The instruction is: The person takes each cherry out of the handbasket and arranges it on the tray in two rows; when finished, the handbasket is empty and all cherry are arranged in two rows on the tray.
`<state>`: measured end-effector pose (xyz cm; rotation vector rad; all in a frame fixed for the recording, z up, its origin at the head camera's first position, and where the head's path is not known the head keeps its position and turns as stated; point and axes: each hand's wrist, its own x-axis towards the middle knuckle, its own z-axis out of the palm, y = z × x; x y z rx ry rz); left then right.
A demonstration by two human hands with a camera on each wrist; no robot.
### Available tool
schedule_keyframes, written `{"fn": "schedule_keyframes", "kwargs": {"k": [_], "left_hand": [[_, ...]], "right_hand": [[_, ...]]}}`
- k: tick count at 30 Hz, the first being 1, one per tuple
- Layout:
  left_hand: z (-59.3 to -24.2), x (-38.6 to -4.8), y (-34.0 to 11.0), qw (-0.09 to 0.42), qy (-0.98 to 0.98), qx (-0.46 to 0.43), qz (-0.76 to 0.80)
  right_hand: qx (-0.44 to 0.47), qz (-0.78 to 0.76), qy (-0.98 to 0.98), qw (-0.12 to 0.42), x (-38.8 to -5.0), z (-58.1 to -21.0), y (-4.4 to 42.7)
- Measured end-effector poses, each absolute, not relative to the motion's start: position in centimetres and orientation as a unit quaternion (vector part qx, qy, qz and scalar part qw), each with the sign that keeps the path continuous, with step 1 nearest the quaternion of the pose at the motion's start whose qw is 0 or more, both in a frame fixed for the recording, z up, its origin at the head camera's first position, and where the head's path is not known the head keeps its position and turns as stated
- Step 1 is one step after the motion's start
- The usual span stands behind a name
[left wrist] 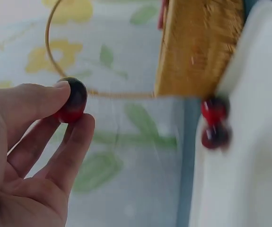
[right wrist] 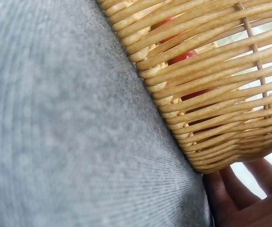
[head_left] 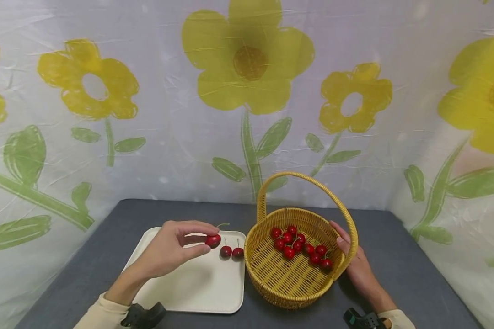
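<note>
Between thumb and fingertips, my left hand [head_left: 170,249] pinches a dark red cherry [head_left: 212,241], raised above a white tray [head_left: 189,288]. A thin green stem rises from the cherry. In the left wrist view the same cherry [left wrist: 72,100] sits at the tips of the thumb and fingers. Two more cherries [head_left: 225,252] lie by the tray's right edge. My right hand [head_left: 360,265] rests against the right side of a yellow woven basket [head_left: 271,281], fingers fairly straight. Several cherries [head_left: 288,252] lie inside the basket. In the right wrist view, the basket's weave partly hides them.
The basket stands upright just right of the tray, its tall arched handle [head_left: 298,174] rising above it. Both stand on a dark grey table [head_left: 391,256]. Behind the table hangs a pale curtain [head_left: 169,160] printed with yellow flowers.
</note>
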<state>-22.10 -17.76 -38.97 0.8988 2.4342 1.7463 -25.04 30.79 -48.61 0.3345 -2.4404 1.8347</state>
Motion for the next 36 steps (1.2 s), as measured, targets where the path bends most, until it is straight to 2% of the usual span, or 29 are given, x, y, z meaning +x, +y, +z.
{"fn": "schedule_keyframes", "kwargs": {"k": [5, 11, 18, 29, 36], "left_hand": [[-40.3, -22.2, -20.2, 0.017, 0.787, 0.243, 0.567], [-42.2, -23.5, -20.2, 0.030, 0.796, 0.214, 0.566], [-44.1, -25.3, -18.8, 0.000, 0.829, 0.216, 0.515], [-46.8, -27.0, -17.6, -0.014, 0.871, 0.202, 0.447], [-47.1, -27.3, -17.1, -0.034, 0.891, 0.212, 0.399]], "right_hand": [[0.108, 0.598, -0.793, 0.037, -24.9, -48.7, 31.0], [0.109, 0.597, -0.794, 0.042, -24.8, -48.8, 31.1], [0.110, 0.600, -0.792, 0.037, -24.9, -48.9, 30.8], [0.114, 0.601, -0.790, 0.033, -25.1, -48.7, 30.7], [0.112, 0.602, -0.790, 0.034, -25.0, -48.6, 30.8]]}}
